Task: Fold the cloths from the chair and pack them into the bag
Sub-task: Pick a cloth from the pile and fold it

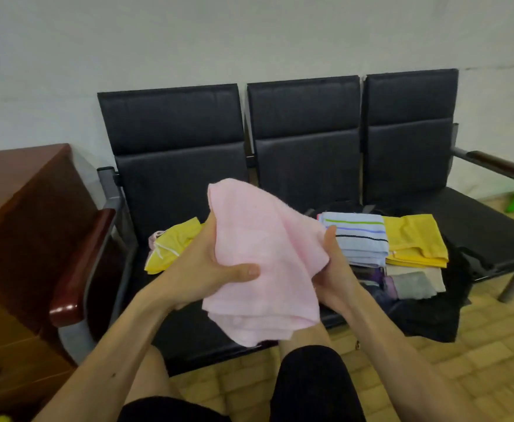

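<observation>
1. holds the pink cloth up over the knees, clear of the seat, likely so the fold can be squared in the air.
2. grips its left edge with the left hand, thumb pressed across the front and fingers curled behind, apparently to pin the layers together.
3. pinches the right edge with the right hand, thumb up along the fabric, other fingers hidden behind; seems to steady that side while the lower part hangs doubled.
4. judged as mid-fold: bundled in a few layers, not yet flat enough to pack.
5. further back, on the left seat of the chair: a crumpled yellow cloth, apparently waiting its turn.
6. on the middle seat, within easy reach: the black bag, lying open, with a striped cloth and a folded yellow cloth side by side on top of other folded pieces.
7. calls next, probably, for one more fold and a short carry rightward to that stack.
8. farthest: a wooden cabinet beside the left armrest, and the wall behind.
</observation>
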The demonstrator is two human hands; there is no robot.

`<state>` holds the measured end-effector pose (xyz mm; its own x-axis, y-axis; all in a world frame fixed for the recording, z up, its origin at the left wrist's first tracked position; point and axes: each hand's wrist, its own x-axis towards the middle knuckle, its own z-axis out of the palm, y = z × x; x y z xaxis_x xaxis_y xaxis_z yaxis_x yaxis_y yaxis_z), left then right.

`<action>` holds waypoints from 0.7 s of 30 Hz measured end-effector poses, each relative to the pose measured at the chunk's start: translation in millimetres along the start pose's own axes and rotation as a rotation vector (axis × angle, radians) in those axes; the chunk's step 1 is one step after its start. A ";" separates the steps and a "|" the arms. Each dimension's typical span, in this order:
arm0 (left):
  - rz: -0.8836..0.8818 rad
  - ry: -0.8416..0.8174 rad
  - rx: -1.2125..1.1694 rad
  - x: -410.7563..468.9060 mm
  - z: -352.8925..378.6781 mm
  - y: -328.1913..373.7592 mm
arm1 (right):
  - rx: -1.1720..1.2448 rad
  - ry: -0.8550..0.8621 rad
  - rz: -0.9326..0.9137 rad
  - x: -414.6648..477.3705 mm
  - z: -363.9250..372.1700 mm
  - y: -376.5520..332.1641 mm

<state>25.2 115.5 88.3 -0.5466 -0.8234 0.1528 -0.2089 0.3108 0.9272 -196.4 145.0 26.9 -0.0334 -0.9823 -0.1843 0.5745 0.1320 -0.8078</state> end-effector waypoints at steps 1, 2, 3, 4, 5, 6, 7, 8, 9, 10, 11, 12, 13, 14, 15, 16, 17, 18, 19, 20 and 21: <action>0.001 -0.030 -0.058 3.6 1.7 2.0 | 0.069 0.001 0.037 -6.7 -5.3 4.0; -0.004 -0.045 -0.116 5.4 2.4 2.9 | 0.105 -0.015 0.078 -13.2 -9.9 11.4; -0.015 -0.054 -0.164 8.0 4.5 2.2 | 0.123 -0.060 0.104 -22.0 -13.5 16.9; -0.036 -0.058 -0.207 11.8 7.5 -0.6 | 0.113 -0.118 0.098 -26.9 -21.9 23.5; -0.078 -0.048 -0.247 13.7 10.5 -5.3 | 0.073 -0.156 0.094 -29.5 -27.8 27.6; -0.125 -0.041 -0.284 17.6 14.7 -12.5 | 0.028 -0.180 0.084 -28.4 -35.8 29.8; -0.171 -0.043 -0.319 19.4 18.6 -20.8 | 0.004 -0.176 0.085 -29.2 -39.1 28.9; -0.214 -0.062 -0.353 22.1 24.9 -30.6 | 0.005 -0.139 0.075 -27.2 -48.3 29.2; -0.254 -0.084 -0.383 26.0 32.8 -39.6 | -0.005 -0.085 0.061 -26.4 -57.3 27.8; -0.283 -0.099 -0.404 29.1 39.8 -47.2 | -0.035 -0.043 0.045 -25.0 -65.5 27.6; -0.312 -0.109 -0.414 33.4 47.4 -55.3 | -0.094 -0.001 0.035 -25.3 -72.3 25.8; -0.336 -0.121 -0.417 42.7 58.1 -63.3 | -0.147 0.035 0.021 -23.1 -85.2 24.0; -0.357 -0.126 -0.423 48.2 65.8 -69.8 | -0.209 0.076 0.019 -21.9 -93.8 22.4; -0.367 -0.142 -0.421 56.6 74.2 -76.5 | -0.269 0.112 0.013 -18.6 -104.6 19.3; -0.370 -0.167 -0.419 67.6 83.8 -82.6 | -0.325 0.148 0.016 -15.4 -114.8 12.6; -0.376 -0.192 -0.417 80.2 92.7 -88.5 | -0.367 0.176 0.024 -9.4 -127.1 5.9; -0.390 -0.208 -0.420 91.3 99.6 -92.9 | -0.399 0.200 0.031 -4.8 -136.3 -1.8; -0.404 -0.223 -0.418 109.1 108.4 -98.3 | -0.417 0.226 0.025 4.8 -149.7 -11.7; -0.412 -0.237 -0.411 123.4 114.0 -101.1 | -0.436 0.251 0.016 12.6 -158.5 -21.4; -0.415 -0.254 -0.391 139.4 119.9 -103.6 | -0.460 0.276 0.002 22.4 -168.1 -31.1; -0.410 -0.277 -0.369 159.6 125.8 -105.6 | -0.494 0.300 -0.011 35.1 -178.9 -43.0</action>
<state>-141.9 11.0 -28.2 -0.6819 -0.6716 -0.2897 -0.1796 -0.2303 0.9564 -368.5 128.5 -45.0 -0.3095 -0.9128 -0.2666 0.1252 0.2388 -0.9630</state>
